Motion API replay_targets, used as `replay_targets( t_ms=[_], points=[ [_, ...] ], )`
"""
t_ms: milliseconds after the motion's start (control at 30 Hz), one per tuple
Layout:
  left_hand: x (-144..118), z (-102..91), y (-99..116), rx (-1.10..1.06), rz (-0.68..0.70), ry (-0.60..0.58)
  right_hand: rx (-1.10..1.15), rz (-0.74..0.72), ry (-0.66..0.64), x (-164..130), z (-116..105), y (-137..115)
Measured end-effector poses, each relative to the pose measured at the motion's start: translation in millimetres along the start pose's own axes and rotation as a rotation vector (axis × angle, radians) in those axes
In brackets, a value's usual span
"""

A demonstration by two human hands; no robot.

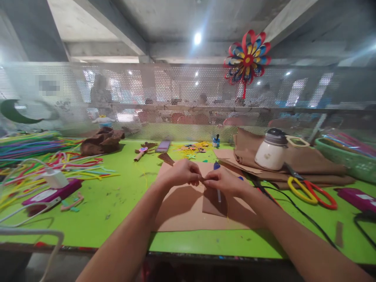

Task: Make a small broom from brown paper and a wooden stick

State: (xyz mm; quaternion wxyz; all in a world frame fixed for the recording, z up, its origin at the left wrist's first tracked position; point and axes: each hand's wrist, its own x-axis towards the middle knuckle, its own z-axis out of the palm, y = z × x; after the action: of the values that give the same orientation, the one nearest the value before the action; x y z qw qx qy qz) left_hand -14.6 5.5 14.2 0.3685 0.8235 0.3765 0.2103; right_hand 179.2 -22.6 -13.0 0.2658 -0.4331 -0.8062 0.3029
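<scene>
From my remote view, my left fingers (195, 177) and right fingers (210, 181) pinch a small brown strip (202, 179) between them. Beneath them, tan paper (176, 217) lies on the green bench (123, 211); scissors (311, 192) rest to their right.

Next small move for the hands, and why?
Probably slide the right hand slightly along the brown bit to smooth it, left hand holding firm. Both hands pinch it, fingertips close together, above the tan sheet; the scissors lie untouched to the right. Whether it joins the brown square below isn't clear.
</scene>
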Motion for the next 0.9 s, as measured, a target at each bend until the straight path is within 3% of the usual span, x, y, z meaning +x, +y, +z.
replay_targets(
  t_ms=[133, 267, 367, 567, 900],
  points=[
    [-11, -18.4, 7, -0.064, -0.05, -0.036, 0.106, -0.032, 0.095, 1, 8, -4],
    [-31, -25.3, 6, 0.129, -0.132, -0.108, 0.086, -0.02, 0.106, 1, 29, -8],
    [-44, -17.6, -9, 0.271, -0.131, -0.066, -0.006, -0.068, 0.055, 2, 46, -11],
    [-53, 3.9, -38, 0.255, -0.025, -0.006, -0.242, -0.169, 0.022, 6, 56, -9],
    [-52, 12.3, -43, 0.272, 0.043, 0.055, -0.337, -0.251, 0.021, 8, 57, 5]
  ],
)
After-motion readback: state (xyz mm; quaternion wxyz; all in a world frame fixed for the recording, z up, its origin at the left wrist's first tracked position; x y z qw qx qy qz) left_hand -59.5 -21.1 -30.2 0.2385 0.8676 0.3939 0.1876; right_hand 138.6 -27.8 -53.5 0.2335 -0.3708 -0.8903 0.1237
